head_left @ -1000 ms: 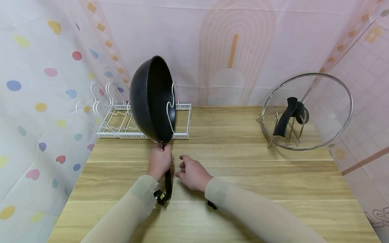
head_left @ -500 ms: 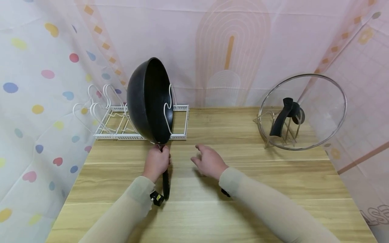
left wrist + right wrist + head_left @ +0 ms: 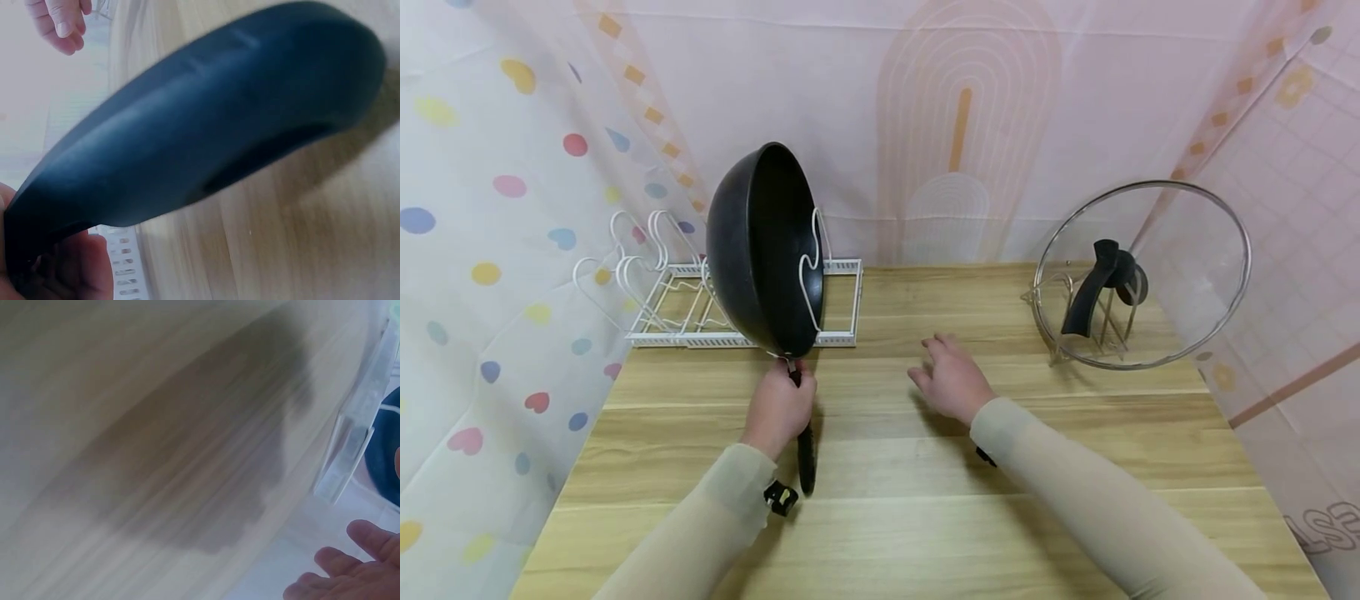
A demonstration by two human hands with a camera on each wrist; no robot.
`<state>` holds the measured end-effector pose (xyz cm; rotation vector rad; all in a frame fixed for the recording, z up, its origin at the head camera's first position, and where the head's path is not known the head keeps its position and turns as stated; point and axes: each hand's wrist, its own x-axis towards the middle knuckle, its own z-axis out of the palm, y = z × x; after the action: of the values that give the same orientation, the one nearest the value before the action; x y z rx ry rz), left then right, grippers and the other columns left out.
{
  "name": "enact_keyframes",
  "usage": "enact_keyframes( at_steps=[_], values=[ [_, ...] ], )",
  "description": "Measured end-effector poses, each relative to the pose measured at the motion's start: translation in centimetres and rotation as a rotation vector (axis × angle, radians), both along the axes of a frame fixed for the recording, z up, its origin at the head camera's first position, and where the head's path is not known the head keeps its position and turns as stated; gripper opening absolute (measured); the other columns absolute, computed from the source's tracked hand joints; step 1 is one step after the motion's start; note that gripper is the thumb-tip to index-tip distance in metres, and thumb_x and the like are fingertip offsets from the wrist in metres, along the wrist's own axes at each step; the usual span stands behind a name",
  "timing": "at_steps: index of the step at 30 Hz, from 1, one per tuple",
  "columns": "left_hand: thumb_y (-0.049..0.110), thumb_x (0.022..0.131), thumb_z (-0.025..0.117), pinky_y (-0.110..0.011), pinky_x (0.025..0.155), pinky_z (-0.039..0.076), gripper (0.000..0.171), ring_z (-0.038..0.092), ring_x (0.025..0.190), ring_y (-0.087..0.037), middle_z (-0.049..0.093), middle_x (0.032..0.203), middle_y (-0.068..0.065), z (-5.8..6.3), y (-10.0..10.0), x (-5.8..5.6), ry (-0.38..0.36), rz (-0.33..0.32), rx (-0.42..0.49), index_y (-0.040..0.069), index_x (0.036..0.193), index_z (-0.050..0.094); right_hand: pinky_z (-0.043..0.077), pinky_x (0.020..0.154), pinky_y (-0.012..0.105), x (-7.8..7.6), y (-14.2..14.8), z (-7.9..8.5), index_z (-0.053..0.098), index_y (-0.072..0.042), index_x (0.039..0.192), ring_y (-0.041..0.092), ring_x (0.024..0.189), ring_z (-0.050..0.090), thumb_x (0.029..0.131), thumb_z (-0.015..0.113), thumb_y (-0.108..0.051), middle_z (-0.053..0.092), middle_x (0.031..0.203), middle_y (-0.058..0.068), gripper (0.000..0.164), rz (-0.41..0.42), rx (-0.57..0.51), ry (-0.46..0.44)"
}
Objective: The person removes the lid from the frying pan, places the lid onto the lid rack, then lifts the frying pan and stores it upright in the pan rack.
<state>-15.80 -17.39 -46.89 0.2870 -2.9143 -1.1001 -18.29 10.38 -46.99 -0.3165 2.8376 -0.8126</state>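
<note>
A black wok (image 3: 737, 250) stands on its side in a white wire rack (image 3: 842, 337), its hollow turned to the right. My left hand (image 3: 781, 408) grips the wok's handle (image 3: 807, 462) close to the bowl. In the left wrist view the handle (image 3: 206, 119) fills the middle, with the curled fingers (image 3: 94, 269) at its lower left end. Over the wooden table, to the right of the handle, my right hand (image 3: 953, 379) holds nothing. Its fingers (image 3: 337, 562) are spread and loosely bent in the right wrist view.
On the right, a glass lid (image 3: 1210, 250) with a black knob (image 3: 1093, 287) leans in a small wire stand (image 3: 1108, 333). More wire loops (image 3: 625, 275) of the white rack rise left of the wok. Patterned cloth walls (image 3: 970, 167) border the wooden table (image 3: 880, 533).
My right hand has moved away from the wok handle, to the right and slightly farther back. The left hand keeps its grip on the handle, and the wok stays in the rack.
</note>
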Motion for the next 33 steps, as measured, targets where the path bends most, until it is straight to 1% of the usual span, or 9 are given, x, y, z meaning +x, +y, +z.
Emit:
enact_keyframes(
  at_steps=[2,9,12,16,18,22,25,28,33],
  values=[
    [0.028,0.101,0.050,-0.056,0.094,0.052,0.029,0.065,0.100,-0.042,0.069,0.113,-0.022,-0.1,-0.1,0.2,0.006,0.003,-0.001,0.005,0.117,0.059,0.023,0.130,0.055,-0.3,0.5,-0.1,0.042,0.001,0.157,0.044,0.161,0.022,0.108,0.059,-0.041,0.030,0.169,0.025,0.067,-0.006,0.021,0.004],
    [0.033,0.103,0.050,-0.057,0.093,0.052,0.037,0.067,0.104,-0.042,0.069,0.118,-0.022,0.0,-0.3,0.6,-0.020,-0.002,-0.034,0.004,0.124,0.056,0.018,0.131,0.055,-1.1,1.8,-0.1,0.038,0.003,0.159,0.047,0.160,0.019,0.107,0.058,-0.045,0.027,0.170,0.028,0.073,-0.015,0.084,0.046],
    [0.034,0.103,0.049,-0.058,0.090,0.052,0.036,0.067,0.101,-0.042,0.069,0.116,-0.023,0.2,-0.4,0.7,-0.033,-0.004,-0.054,0.005,0.122,0.054,0.015,0.132,0.055,-1.3,2.2,0.0,0.036,0.004,0.160,0.048,0.161,0.017,0.108,0.056,-0.047,0.024,0.171,0.028,0.075,-0.020,0.096,0.045],
    [0.033,0.104,0.051,-0.055,0.082,0.052,0.032,0.065,0.092,-0.039,0.067,0.107,-0.021,0.2,-0.3,1.0,-0.031,-0.009,-0.068,0.005,0.118,0.053,0.013,0.132,0.056,-1.4,2.5,0.2,0.034,0.003,0.161,0.048,0.161,0.014,0.108,0.054,-0.050,0.021,0.171,0.028,0.078,-0.033,0.100,0.037],
    [0.032,0.104,0.053,-0.054,0.079,0.053,0.034,0.065,0.090,-0.037,0.065,0.106,-0.020,0.1,-0.3,1.3,-0.023,-0.007,-0.069,0.003,0.122,0.052,0.012,0.132,0.056,-1.5,2.6,0.2,0.033,0.003,0.161,0.047,0.162,0.013,0.108,0.054,-0.050,0.020,0.172,0.028,0.078,-0.041,0.093,0.030],
    [0.030,0.102,0.056,-0.054,0.078,0.054,0.045,0.066,0.092,-0.037,0.062,0.113,-0.019,-0.2,-0.2,1.9,-0.011,-0.006,-0.057,0.001,0.136,0.047,0.010,0.132,0.057,-1.5,2.8,0.3,0.032,0.003,0.162,0.048,0.162,0.010,0.108,0.054,-0.049,0.018,0.172,0.028,0.079,-0.047,0.091,0.017],
    [0.029,0.100,0.057,-0.056,0.079,0.055,0.054,0.066,0.092,-0.040,0.058,0.121,-0.020,-0.4,-0.1,2.4,0.021,0.004,-0.065,0.001,0.144,0.042,0.010,0.132,0.058,-1.6,2.9,0.3,0.032,0.004,0.162,0.049,0.161,0.010,0.108,0.054,-0.049,0.018,0.172,0.029,0.079,-0.047,0.096,0.017],
    [0.027,0.099,0.058,-0.058,0.079,0.055,0.060,0.065,0.092,-0.043,0.053,0.126,-0.022,-0.7,0.1,2.9,0.089,0.023,-0.085,0.000,0.148,0.040,0.010,0.132,0.059,-1.7,3.0,0.4,0.032,0.005,0.161,0.050,0.161,0.010,0.108,0.054,-0.049,0.018,0.172,0.030,0.079,-0.045,0.103,0.019],
    [0.017,0.093,0.066,-0.060,0.095,0.053,0.062,0.060,0.109,-0.047,0.050,0.134,-0.029,-1.3,0.5,3.5,0.286,0.058,-0.080,-0.004,0.147,0.044,0.010,0.132,0.059,-1.8,3.1,0.5,0.032,0.005,0.161,0.050,0.161,0.011,0.108,0.054,-0.049,0.018,0.172,0.030,0.079,-0.046,0.114,0.019]
  ],
)
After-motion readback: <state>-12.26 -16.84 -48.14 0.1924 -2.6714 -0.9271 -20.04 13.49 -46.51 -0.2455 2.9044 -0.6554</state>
